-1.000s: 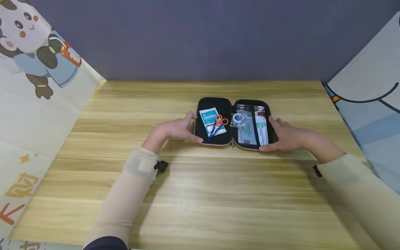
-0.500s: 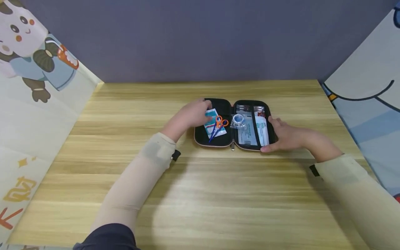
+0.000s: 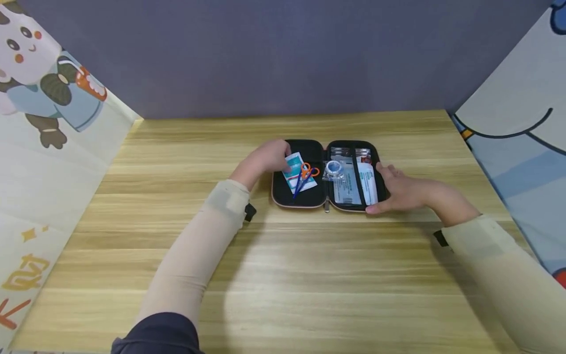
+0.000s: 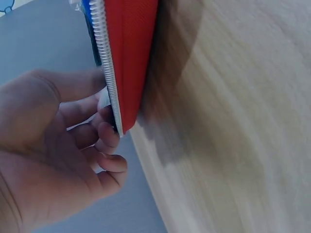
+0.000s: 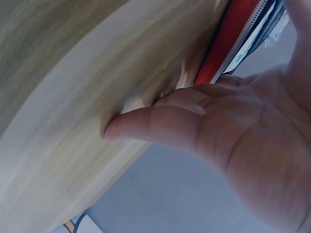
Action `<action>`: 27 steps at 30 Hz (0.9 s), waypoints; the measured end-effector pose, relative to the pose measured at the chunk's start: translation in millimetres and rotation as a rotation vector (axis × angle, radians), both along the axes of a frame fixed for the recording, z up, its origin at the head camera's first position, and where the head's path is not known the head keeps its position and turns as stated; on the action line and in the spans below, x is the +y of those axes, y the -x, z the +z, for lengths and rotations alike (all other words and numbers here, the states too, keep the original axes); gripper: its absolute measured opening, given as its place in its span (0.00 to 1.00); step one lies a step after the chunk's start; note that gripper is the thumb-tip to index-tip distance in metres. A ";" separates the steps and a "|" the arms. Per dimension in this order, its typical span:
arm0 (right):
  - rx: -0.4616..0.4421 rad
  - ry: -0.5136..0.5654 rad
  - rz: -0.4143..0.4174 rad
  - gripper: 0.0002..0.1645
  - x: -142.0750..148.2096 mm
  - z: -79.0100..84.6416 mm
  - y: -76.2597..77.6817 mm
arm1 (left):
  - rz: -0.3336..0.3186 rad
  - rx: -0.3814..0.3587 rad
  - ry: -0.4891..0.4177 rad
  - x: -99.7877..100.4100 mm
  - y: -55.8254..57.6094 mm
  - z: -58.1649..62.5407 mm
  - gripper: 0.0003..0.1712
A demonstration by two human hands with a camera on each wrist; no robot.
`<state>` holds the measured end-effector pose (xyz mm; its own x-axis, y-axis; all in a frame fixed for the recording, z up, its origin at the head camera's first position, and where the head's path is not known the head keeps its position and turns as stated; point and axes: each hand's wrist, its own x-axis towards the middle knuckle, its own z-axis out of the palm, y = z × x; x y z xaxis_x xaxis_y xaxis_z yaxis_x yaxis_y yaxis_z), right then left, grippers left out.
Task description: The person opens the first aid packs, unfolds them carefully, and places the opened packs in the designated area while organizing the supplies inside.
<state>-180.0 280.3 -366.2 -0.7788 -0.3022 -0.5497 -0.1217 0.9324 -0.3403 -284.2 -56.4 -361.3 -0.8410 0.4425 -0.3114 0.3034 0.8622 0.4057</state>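
Left hand (image 3: 269, 156) and right hand (image 3: 407, 192) are apart from each other, one at each side of an opened case (image 3: 312, 148), which lies on the wooden table (image 3: 309, 275), toward its far edge. Fingers of the left hand reach over the outer edge of the left half and are at a white and teal packet (image 3: 293, 163); in the left wrist view they are bent near the pale zip (image 4: 108, 63), but one cannot tell if they pinch the packet. Right hand lies spread along the outer edge of the right half, its thumb near the lower corner, its fingers fairly straight, touching without closing around it. On the packet rest scissors (image 3: 303, 178) with orange handles and blue blades. Near the fold sits a round roll (image 3: 333, 168) in clear wrapping. In the right half, a black strap (image 3: 358, 177) crosses over a larger pack (image 3: 346, 189) and a white pack (image 3: 368, 182).
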 end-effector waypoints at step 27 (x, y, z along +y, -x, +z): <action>-0.008 0.031 -0.009 0.88 0.7 -0.2 1.1 | 0.268 -0.128 -0.623 -19.0 -15.2 18.4 0.30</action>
<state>-181.1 281.0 -366.4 -0.7770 -0.3121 -0.5467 -0.1103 0.9225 -0.3699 -269.0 -75.4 -342.9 -0.9198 0.3534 -0.1705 0.0293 0.4953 0.8682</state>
